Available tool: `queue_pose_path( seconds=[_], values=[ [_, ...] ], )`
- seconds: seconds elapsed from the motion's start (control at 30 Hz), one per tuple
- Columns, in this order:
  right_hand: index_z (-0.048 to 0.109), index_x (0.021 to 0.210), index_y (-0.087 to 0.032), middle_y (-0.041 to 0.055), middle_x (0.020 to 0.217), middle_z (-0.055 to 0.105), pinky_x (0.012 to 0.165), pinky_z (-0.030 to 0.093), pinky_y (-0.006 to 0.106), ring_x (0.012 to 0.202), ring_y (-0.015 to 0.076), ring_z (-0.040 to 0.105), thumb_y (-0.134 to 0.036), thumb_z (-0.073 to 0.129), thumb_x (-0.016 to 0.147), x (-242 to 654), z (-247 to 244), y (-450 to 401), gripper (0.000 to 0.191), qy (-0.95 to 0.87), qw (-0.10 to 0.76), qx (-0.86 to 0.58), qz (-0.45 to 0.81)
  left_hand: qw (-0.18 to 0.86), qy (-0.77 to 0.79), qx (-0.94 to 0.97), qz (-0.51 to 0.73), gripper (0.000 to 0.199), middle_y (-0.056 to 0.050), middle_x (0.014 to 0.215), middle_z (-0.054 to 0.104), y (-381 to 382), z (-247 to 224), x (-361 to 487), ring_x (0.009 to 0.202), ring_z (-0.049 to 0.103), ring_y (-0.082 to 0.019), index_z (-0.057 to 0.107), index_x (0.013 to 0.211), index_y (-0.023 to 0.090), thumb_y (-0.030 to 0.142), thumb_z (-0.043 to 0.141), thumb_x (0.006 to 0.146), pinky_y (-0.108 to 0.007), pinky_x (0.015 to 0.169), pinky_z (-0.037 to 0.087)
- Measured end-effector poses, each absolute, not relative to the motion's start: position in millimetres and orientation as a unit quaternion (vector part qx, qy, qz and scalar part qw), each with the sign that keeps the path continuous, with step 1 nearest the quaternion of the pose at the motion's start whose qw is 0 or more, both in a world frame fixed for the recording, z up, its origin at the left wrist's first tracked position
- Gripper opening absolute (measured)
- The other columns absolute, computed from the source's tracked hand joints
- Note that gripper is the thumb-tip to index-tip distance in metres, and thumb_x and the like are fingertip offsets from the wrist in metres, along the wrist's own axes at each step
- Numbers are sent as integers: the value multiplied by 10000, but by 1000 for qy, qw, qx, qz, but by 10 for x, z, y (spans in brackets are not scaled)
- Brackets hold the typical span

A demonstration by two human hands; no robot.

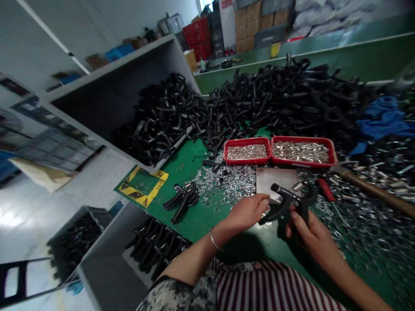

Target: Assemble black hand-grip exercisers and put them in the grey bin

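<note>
My right hand grips a black clamp from below, its curved jaws and handles spread and a silvery spring showing at its upper right. My left hand is closed in a pinch just left of the clamp; whatever sits between its fingertips is hidden. Beneath and behind the clamp lies a flat metal plate. Two red trays of small metal pins stand beyond it, a left tray and a right tray. On the green table, another black clamp lies to the left of my hands.
Loose washers cover the table's middle. A heap of black clamp parts spills from a grey bin. At right are a hammer, a red-handled tool and blue cloth. Clamps fill a lower box.
</note>
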State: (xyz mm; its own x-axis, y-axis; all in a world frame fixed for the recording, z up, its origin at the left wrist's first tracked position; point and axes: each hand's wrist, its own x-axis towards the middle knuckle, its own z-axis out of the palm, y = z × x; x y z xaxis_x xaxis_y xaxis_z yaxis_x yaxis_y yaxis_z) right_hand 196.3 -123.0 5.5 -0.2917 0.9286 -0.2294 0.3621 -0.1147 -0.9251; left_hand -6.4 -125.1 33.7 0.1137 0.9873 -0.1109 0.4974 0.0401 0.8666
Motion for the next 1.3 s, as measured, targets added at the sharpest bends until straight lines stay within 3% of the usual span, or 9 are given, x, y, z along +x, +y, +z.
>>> queue_pose_path(
  seconds=[0.07, 0.17, 0.33, 0.47, 0.63, 0.73, 0.87, 1.03, 1.3],
  values=[
    [544, 1105, -193, 36, 698, 657, 530, 469, 310, 586, 207, 596, -562, 453, 952, 1734, 0, -1236, 409, -642, 285, -523, 482, 382, 581, 647, 311, 361, -142, 1220, 675, -1476, 402, -101, 1157, 611, -297, 619, 1273, 217, 366, 531, 957, -428, 1023, 437],
    [525, 1166, -171, 86, 887, 700, 668, 518, 329, 762, 229, 659, -504, 491, 949, 1271, 83, -1339, 400, -694, 278, -439, 498, 275, 640, 641, 322, 332, -179, 1287, 631, -1707, 524, -326, 1271, 539, -323, 624, 1247, 190, 332, 524, 964, -477, 1125, 352],
    [506, 1344, -193, 86, 1065, 719, 815, 538, 327, 880, 195, 687, -389, 460, 1013, 864, 199, -1593, 387, -785, 131, -205, 570, 114, 775, 592, 191, 317, -156, 1228, 654, -1944, 826, -1455, 1192, 587, -294, 613, 1194, 174, 337, 421, 1002, -447, 1090, 395],
    [617, 1263, -193, 123, 1233, 694, 996, 503, 409, 1140, 246, 652, -319, 412, 1027, 942, -55, -1706, 337, -820, 109, -209, 521, 88, 821, 562, 40, 266, -146, 1056, 681, -2142, 816, -2366, 1023, 642, -272, 620, 1034, 154, 295, 397, 994, -401, 950, 478],
    [662, 1228, -219, 95, 1209, 716, 982, 527, 385, 1114, 237, 678, -291, 416, 1014, 1136, -182, -1715, 334, -836, 69, -190, 510, 117, 807, 577, -38, 313, -152, 982, 688, -2195, 720, -2659, 923, 661, -257, 638, 965, 137, 321, 388, 1005, -358, 862, 494],
    [672, 1214, -241, 79, 1180, 726, 944, 543, 372, 1063, 229, 692, -313, 444, 1017, 1286, -168, -1690, 310, -822, 86, -223, 516, 22, 807, 590, -37, 346, -174, 977, 684, -2008, 830, -2507, 958, 648, -299, 668, 996, 116, 362, 426, 993, -407, 900, 482],
    [671, 1203, -231, 69, 1130, 734, 907, 549, 342, 1012, 206, 693, -284, 456, 1014, 1442, -131, -1740, 291, -812, 109, -258, 512, 7, 716, 696, 56, 338, -129, 1141, 682, -1353, 867, -2199, 1103, 616, -260, 666, 1175, 168, 213, 405, 965, -374, 1002, 454],
    [652, 1242, -193, 95, 1178, 714, 941, 538, 348, 1071, 210, 675, -250, 448, 1007, 1784, 75, -1643, 316, -844, 127, -284, 437, 57, 646, 761, -13, 494, -155, 1197, 680, -406, 474, -1994, 1147, 614, -289, 682, 1176, 158, 14, 387, 807, -409, 1017, 433],
    [688, 1146, -172, 123, 1095, 712, 873, 515, 408, 965, 246, 667, -216, 533, 964, 3781, 289, -446, 243, -749, 256, -595, 138, 138, 688, 712, 39, 61, -58, 769, 624, 111, 135, -2314, 774, 630, -273, 582, 741, 189, 247, 571, 754, -368, 772, 483]
  ],
)
